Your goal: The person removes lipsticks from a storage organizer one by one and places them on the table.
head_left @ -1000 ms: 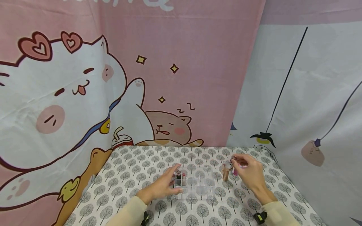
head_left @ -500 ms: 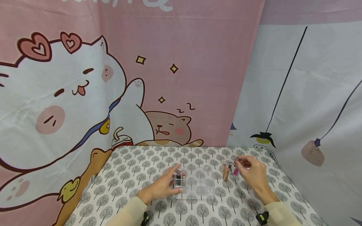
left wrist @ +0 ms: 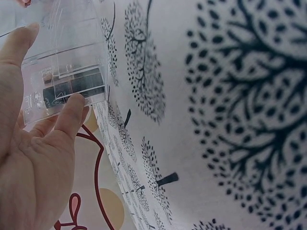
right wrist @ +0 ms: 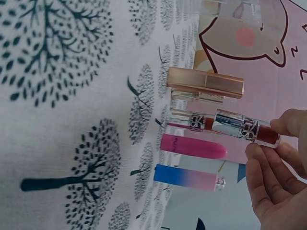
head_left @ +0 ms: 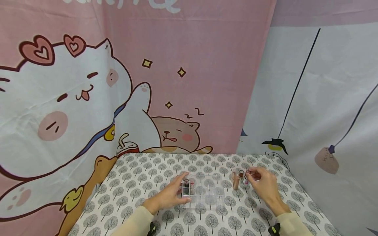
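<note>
To the right of a clear divided box, on a surface covered in white cloth with a grey tree print, the person's right hand pinches a lip gloss tube; its thumb and fingertips are closed on the end of it, near the red-brown part, past the silver section. Behind the other end of that tube shows a similar clear and red tube; whether the two touch cannot be told. Just beside them, in the right wrist view, stand a gold case with a paler tube close against it, on the side toward the box, and a bright pink tube and a blue-to-pink tube with a clear knob on the other side, all upright. The left hand holds the box by its left end, fingers spread wide, thumb on the near side and index finger on the far side. Within that end, in neighbouring compartments, are a dark tube and a pale one with a red top. Both arms wear cream sleeves, and a pink cartoon-cat curtain hangs beyond the surface.
</note>
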The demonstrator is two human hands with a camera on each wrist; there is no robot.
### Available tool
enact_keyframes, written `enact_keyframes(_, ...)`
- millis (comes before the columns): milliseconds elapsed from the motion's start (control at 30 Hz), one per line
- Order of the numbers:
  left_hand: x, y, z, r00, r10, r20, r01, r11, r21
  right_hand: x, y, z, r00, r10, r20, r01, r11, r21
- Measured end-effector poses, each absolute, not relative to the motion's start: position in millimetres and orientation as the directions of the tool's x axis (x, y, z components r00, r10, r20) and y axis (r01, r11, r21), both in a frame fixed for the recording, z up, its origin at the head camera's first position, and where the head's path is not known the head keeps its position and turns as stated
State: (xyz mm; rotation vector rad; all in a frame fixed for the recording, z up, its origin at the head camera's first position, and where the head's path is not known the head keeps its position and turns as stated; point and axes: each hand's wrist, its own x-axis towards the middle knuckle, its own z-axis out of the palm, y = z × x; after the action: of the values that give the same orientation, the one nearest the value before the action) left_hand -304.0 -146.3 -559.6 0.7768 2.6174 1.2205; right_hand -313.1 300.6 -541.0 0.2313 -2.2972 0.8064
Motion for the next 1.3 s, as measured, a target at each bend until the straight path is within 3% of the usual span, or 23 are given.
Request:
enact_keyframes(500,-303.6,-146.3,-558.3,-0.856,0.511,0.082,0.403,0.560,0.724,-316.3,303.4,-554.9,-0.825,0.028,0.564,-0.322,0.798,-0.510)
enact_keyframes(1300,-302.2,-146.4,-557.0,-0.854,0.511,0.096,0.418,0.565,0.712,-317.0,296.0,-564.5,-0.835,-0.016,0.550,-0.325,0.821,-0.470)
